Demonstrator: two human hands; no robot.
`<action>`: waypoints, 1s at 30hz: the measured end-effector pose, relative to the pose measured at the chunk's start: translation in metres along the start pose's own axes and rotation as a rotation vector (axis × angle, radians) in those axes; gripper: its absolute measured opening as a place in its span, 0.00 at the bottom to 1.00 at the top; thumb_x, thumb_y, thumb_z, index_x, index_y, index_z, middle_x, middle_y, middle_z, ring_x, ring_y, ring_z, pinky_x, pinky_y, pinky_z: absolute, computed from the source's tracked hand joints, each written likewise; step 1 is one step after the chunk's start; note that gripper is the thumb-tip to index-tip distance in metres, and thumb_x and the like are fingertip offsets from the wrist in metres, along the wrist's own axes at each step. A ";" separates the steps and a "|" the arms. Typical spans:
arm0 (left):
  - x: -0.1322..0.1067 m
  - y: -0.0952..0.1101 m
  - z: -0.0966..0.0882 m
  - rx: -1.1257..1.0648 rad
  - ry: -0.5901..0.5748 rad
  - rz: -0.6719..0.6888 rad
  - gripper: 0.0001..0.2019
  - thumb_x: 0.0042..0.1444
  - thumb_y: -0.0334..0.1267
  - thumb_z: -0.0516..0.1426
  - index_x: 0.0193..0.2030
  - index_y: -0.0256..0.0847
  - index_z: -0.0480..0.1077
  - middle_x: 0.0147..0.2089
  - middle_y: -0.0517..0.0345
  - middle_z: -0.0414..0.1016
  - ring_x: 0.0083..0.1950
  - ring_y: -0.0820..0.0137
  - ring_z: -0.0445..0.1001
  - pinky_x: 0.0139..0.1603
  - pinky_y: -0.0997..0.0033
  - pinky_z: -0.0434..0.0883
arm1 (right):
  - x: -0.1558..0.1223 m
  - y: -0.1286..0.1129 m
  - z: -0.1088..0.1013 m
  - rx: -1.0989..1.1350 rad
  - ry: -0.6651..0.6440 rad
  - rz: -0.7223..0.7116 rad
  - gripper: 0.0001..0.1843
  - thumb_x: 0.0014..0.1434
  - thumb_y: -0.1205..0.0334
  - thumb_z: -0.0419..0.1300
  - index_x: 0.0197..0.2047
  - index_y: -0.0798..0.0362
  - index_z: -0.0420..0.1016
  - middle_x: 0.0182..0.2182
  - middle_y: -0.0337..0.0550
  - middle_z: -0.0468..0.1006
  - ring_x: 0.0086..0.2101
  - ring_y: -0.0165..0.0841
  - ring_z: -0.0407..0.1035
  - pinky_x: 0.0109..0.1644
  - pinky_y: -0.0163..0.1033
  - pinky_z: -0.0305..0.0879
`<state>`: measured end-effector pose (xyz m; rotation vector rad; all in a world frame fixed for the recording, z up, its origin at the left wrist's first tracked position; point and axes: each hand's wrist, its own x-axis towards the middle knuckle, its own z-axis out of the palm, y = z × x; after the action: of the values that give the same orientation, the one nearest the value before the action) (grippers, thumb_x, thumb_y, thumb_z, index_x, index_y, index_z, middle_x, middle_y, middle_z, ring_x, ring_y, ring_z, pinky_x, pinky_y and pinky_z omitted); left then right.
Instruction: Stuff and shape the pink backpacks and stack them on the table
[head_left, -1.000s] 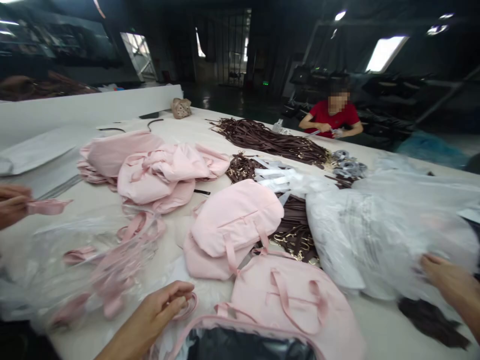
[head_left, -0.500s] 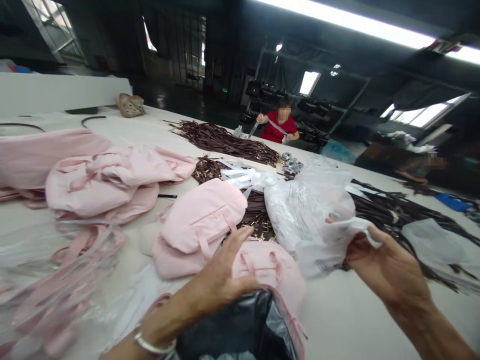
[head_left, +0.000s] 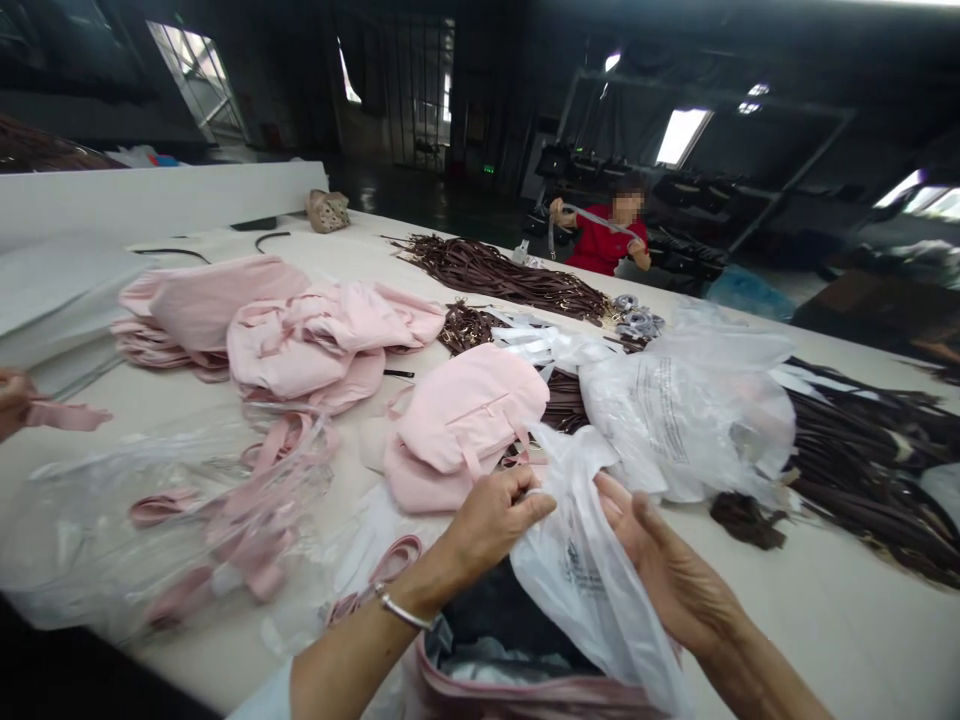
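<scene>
In front of me my left hand (head_left: 491,522) pinches the upper edge of a thin white plastic bag (head_left: 581,550) with printing on it. My right hand (head_left: 671,570) lies along the bag's right side, fingers stretched out and thumb apart, with the fingertips at its edge. The plastic bag hangs over an open pink bag (head_left: 517,690) with a dark lining and crumpled clear plastic inside. Beyond my left hand lies another pink bag (head_left: 465,425) with short handles. Part of the open bag is hidden behind the plastic and my forearm.
Pink bags (head_left: 307,340) and clear plastic with pink straps (head_left: 262,520) lie left. Brown straps (head_left: 502,280) and filled white plastic (head_left: 675,420) lie beyond. Another person's hand (head_left: 11,400) holds a pink strap at far left. A person in red (head_left: 600,245) handles a strap across the table.
The plastic bag has come from the right to above the open pink bag. My left hand has closed on its edge. The view has turned right-to-left, and another person's hand shows at left.
</scene>
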<state>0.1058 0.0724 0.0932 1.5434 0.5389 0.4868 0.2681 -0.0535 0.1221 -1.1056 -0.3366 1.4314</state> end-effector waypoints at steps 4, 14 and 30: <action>-0.015 -0.006 -0.011 0.116 0.048 0.052 0.16 0.60 0.47 0.52 0.27 0.39 0.65 0.26 0.63 0.61 0.30 0.73 0.59 0.32 0.73 0.57 | 0.009 0.016 -0.007 -0.159 0.042 0.074 0.33 0.48 0.57 0.74 0.56 0.51 0.70 0.41 0.47 0.81 0.40 0.43 0.77 0.48 0.47 0.74; -0.034 -0.029 -0.022 -0.137 0.274 -0.100 0.20 0.49 0.51 0.64 0.28 0.39 0.61 0.25 0.67 0.57 0.27 0.77 0.54 0.29 0.75 0.52 | 0.009 0.019 -0.049 -0.633 0.111 0.038 0.28 0.54 0.36 0.63 0.40 0.55 0.78 0.29 0.44 0.80 0.30 0.41 0.75 0.38 0.45 0.74; -0.048 0.000 0.037 -0.415 0.117 -0.090 0.32 0.43 0.68 0.64 0.28 0.37 0.62 0.23 0.66 0.57 0.24 0.79 0.54 0.24 0.76 0.51 | -0.028 0.048 0.034 -0.641 0.096 -0.331 0.24 0.51 0.40 0.68 0.30 0.55 0.76 0.27 0.39 0.74 0.29 0.32 0.66 0.32 0.35 0.63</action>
<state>0.0907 0.0138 0.0931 1.0950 0.5552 0.5817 0.2077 -0.0760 0.1142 -1.5376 -0.9071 0.9866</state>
